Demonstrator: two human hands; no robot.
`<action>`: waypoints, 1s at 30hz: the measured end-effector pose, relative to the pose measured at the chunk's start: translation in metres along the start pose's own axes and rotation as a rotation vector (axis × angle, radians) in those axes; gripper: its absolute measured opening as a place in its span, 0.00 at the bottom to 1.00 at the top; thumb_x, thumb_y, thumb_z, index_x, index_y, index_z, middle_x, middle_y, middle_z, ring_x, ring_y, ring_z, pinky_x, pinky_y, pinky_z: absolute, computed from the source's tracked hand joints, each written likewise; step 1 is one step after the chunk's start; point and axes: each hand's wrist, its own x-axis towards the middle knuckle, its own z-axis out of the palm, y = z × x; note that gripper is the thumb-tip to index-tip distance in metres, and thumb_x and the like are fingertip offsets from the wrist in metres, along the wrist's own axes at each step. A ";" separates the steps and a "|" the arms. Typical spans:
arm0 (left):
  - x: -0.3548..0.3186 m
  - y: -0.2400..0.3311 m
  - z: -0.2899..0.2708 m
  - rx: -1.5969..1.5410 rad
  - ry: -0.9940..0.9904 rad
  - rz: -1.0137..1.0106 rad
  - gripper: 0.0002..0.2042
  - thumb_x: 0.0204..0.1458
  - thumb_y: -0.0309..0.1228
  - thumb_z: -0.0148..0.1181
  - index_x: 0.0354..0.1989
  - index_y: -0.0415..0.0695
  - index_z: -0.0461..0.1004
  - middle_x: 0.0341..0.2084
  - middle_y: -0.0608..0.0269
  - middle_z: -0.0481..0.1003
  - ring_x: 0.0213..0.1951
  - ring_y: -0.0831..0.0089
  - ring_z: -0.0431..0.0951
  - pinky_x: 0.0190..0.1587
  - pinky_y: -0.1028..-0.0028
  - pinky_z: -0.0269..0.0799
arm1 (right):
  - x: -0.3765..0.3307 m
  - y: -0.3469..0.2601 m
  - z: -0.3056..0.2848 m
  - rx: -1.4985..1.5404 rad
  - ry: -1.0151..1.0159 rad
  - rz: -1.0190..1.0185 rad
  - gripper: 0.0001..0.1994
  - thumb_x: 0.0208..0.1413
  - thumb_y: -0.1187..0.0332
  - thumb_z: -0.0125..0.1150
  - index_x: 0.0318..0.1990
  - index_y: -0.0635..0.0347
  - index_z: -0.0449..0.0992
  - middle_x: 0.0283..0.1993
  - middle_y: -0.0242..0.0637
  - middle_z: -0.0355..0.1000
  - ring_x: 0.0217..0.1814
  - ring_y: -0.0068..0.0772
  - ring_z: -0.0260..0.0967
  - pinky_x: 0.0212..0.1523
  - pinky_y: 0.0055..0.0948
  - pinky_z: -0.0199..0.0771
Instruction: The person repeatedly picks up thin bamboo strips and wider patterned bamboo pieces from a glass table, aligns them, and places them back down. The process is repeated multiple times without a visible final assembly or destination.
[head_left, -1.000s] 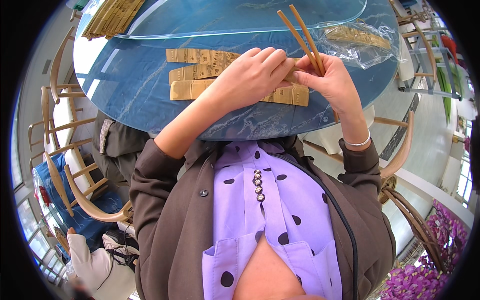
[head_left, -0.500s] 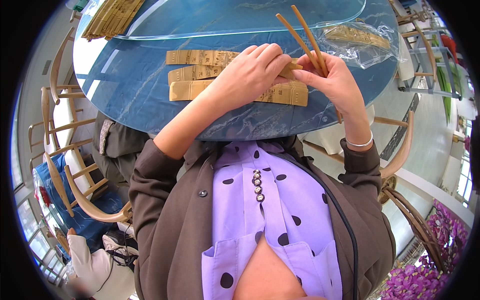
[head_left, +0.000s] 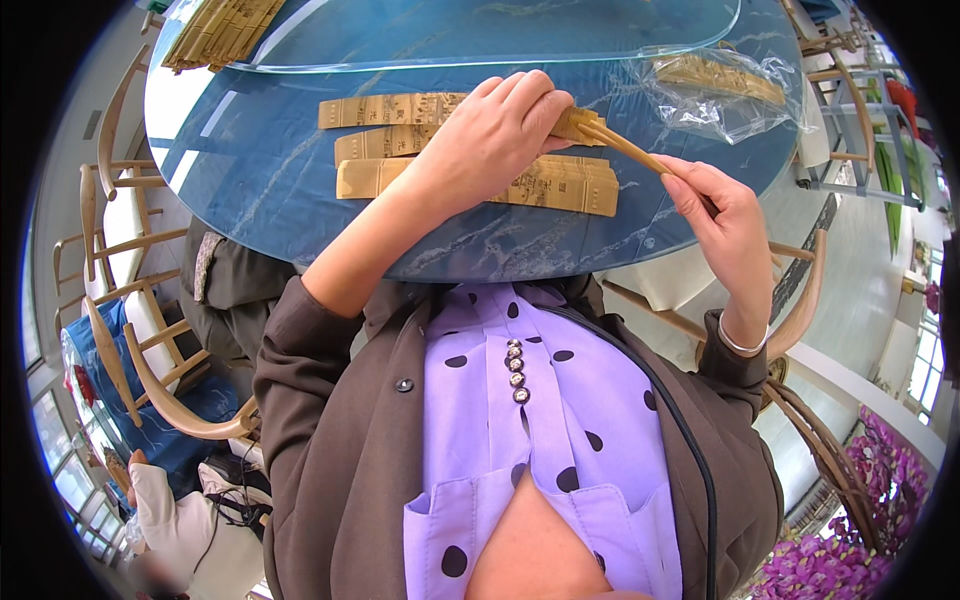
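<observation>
My left hand (head_left: 505, 132) pinches the end of a brown printed paper chopstick sleeve (head_left: 580, 126) above the table. My right hand (head_left: 722, 210) grips a pair of wooden chopsticks (head_left: 640, 154) by one end, and their other ends reach the mouth of that sleeve; how far in they go is hard to see. The held sleeve seems to run left beneath my left hand as the farthest strip. Two more flat sleeves lie nearer me: a middle one (head_left: 370, 148), partly hidden by my hand, and a front one (head_left: 570, 185).
A pile of brown sleeves (head_left: 220, 35) lies at the far left, by a raised glass turntable (head_left: 480, 45). A clear plastic bag (head_left: 715, 112) with brown sleeves inside lies at the right of the round blue marbled table (head_left: 480, 245). Wooden chairs (head_left: 115, 250) stand around.
The chopsticks have swung from upright to slanting, their ends now at the sleeve. My right hand has moved right and toward me. The farthest sleeve has slid slightly left.
</observation>
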 end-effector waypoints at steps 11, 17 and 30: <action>0.000 0.004 0.001 0.048 -0.023 0.050 0.16 0.55 0.35 0.60 0.47 0.39 0.69 0.36 0.61 0.66 0.40 0.67 0.71 0.45 0.69 0.69 | 0.010 0.001 -0.007 -0.145 -0.208 -0.058 0.14 0.68 0.66 0.53 0.51 0.66 0.78 0.23 0.29 0.63 0.24 0.19 0.59 0.25 0.22 0.59; -0.002 0.006 0.001 0.085 -0.041 0.083 0.15 0.54 0.33 0.60 0.45 0.39 0.68 0.35 0.62 0.65 0.38 0.68 0.70 0.43 0.70 0.67 | 0.032 0.008 -0.016 -0.036 -0.536 0.125 0.20 0.71 0.57 0.46 0.42 0.65 0.80 0.18 0.31 0.65 0.20 0.24 0.62 0.24 0.28 0.62; -0.001 0.031 -0.030 0.013 0.179 -0.156 0.28 0.50 0.38 0.65 0.57 0.38 0.67 0.51 0.57 0.66 0.52 0.60 0.66 0.60 0.60 0.59 | 0.028 0.020 0.005 0.269 -0.403 0.154 0.21 0.72 0.55 0.45 0.44 0.66 0.79 0.20 0.21 0.55 0.23 0.12 0.49 0.24 0.19 0.49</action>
